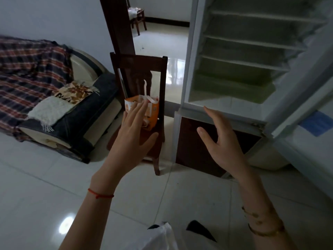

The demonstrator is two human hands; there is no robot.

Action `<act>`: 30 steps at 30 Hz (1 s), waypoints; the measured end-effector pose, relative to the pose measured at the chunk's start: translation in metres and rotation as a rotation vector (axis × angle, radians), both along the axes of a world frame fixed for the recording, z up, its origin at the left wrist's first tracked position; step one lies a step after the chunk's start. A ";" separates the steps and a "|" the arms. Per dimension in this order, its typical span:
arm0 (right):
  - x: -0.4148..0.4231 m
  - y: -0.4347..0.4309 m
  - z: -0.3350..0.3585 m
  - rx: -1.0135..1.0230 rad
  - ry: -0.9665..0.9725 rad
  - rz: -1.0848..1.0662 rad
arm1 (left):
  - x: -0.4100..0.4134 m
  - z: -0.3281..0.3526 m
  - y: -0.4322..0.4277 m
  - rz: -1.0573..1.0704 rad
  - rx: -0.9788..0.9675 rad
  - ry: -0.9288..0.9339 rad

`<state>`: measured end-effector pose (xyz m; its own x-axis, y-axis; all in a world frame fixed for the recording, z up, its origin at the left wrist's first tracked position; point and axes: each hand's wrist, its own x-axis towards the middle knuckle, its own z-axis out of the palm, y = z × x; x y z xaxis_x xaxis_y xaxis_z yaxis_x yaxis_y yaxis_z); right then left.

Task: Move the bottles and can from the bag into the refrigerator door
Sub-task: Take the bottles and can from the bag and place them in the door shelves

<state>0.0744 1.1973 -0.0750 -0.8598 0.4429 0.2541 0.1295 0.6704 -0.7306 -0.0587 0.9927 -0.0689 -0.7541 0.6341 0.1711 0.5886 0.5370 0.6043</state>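
Note:
An orange and white bag (pixel 152 110) with white ribbon handles stands on the seat of a dark wooden chair (pixel 139 63). My left hand (pixel 134 131) is stretched out in front of the bag, fingers apart, holding nothing. My right hand (pixel 219 141) hangs open in front of the lower part of the refrigerator (pixel 234 56), whose shelves show bare. The refrigerator door (pixel 310 98) stands open at the right, and its inner side is mostly out of view. No bottles or can are visible; the bag's inside is hidden.
A sofa (pixel 59 112) with a plaid blanket and cushions lies at the left. A dark wooden doorframe (pixel 119 27) stands behind the chair, with a second chair (pixel 137 15) in the far room. Glossy white floor tiles (pixel 45 186) spread below.

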 end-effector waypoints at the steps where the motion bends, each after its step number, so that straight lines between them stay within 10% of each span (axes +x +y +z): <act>1: -0.009 -0.003 -0.001 -0.005 -0.011 0.007 | -0.008 -0.002 -0.005 0.009 -0.005 -0.011; 30: -0.357 0.065 -0.055 0.005 -0.177 0.240 | -0.286 -0.068 0.033 0.307 -0.030 -0.266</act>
<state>-0.2828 1.2620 -0.1295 -0.9710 0.2207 0.0922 0.0920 0.7005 -0.7077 -0.3446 1.0261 -0.1364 -0.9247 0.3742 -0.0708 0.2231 0.6830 0.6955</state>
